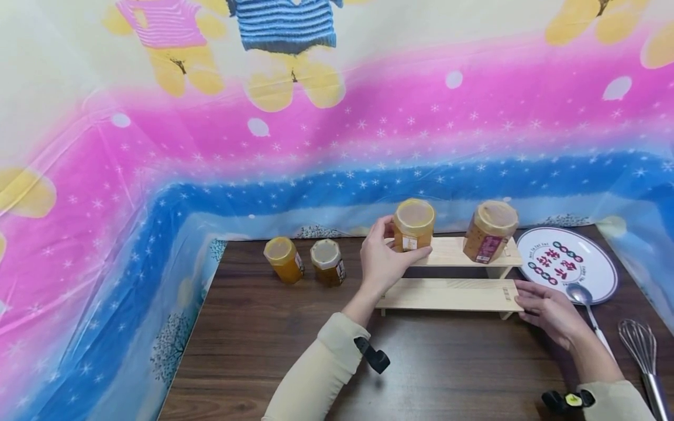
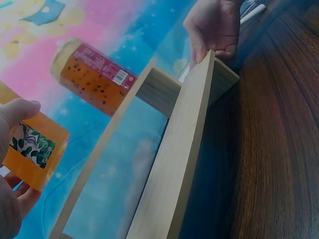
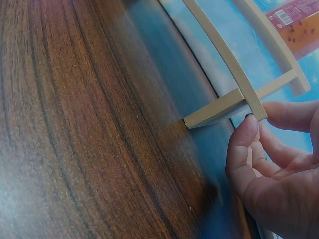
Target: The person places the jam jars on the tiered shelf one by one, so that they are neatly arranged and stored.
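Counter (image 1: pixel 295 351): dark wood grain, backed by a pink, blue and cream printed sheet (image 1: pixel 158 152).
Stepped shelf (image 1: pixel 453 294): pale wood, two levels, standing on the counter.
Plate (image 1: pixel 595 275): white, round, right of the shelf; it bears red characters too small to read.
Whisk (image 1: pixel 639 345): metal, at the counter's right edge.
Spoon (image 1: pixel 581 295): metal, its bowl at the plate's near rim.
Seeded jar (image 1: pixel 489 232): stands on the shelf's upper step, right end; the left wrist view alone shows its dark seeds, red label and barcode.
Held jar (image 1: pixel 413 225): amber, on the upper step's left end; only the left wrist view shows its green leaf-patterned label, text unreadable.
Two small jars (image 1: pixel 305 260): amber, side by side on the counter left of the shelf.
Left hand (image 1: pixel 384 257): fingers and thumb wrapped round the held jar.
Right hand (image 1: pixel 544 310): fingers pinch the lower step's right end; the right wrist view shows a fingertip (image 3: pixel 249 127) against the board's corner.
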A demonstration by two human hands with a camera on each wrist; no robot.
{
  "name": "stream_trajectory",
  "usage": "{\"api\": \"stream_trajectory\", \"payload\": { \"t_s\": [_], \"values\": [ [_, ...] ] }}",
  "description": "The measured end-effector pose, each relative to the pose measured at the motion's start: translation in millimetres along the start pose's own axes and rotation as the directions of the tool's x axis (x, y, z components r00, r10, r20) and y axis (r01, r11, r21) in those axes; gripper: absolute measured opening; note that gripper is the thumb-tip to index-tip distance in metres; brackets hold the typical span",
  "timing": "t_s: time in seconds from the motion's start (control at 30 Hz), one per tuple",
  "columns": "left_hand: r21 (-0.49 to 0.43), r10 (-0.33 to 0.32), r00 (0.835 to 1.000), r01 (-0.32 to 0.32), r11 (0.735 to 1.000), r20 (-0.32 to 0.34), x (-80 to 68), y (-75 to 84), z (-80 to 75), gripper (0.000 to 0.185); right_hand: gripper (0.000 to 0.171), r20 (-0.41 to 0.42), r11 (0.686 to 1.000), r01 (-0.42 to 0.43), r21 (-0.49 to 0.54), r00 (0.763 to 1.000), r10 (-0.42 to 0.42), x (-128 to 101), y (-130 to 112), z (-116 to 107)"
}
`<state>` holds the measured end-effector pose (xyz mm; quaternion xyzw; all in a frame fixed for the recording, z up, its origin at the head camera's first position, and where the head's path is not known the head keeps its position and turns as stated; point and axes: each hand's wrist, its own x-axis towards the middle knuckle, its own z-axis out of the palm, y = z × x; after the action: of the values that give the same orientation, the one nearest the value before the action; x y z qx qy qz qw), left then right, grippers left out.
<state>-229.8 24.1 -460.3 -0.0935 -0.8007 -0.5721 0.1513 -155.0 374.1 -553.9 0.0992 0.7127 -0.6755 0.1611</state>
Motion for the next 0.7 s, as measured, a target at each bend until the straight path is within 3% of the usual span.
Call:
{"api": "stream_trajectory", "payload": {
  "t_s": [0.3,0.7],
  "values": [
    [0.039,0.033,0.999,-0.033,0.999,0.014,0.6,-4.5,15.6,0.074,0.080,0.001,1.000,0.008,0.017,1.000,-0.008,0,0,0],
    [0.094,0.017,0.999,-0.020,0.995,0.031,1.5,-10.0,24.5,0.075,0.079,-0.001,1.000,0.006,0.024,1.000,-0.006,-1,1,0]
  ]
}}
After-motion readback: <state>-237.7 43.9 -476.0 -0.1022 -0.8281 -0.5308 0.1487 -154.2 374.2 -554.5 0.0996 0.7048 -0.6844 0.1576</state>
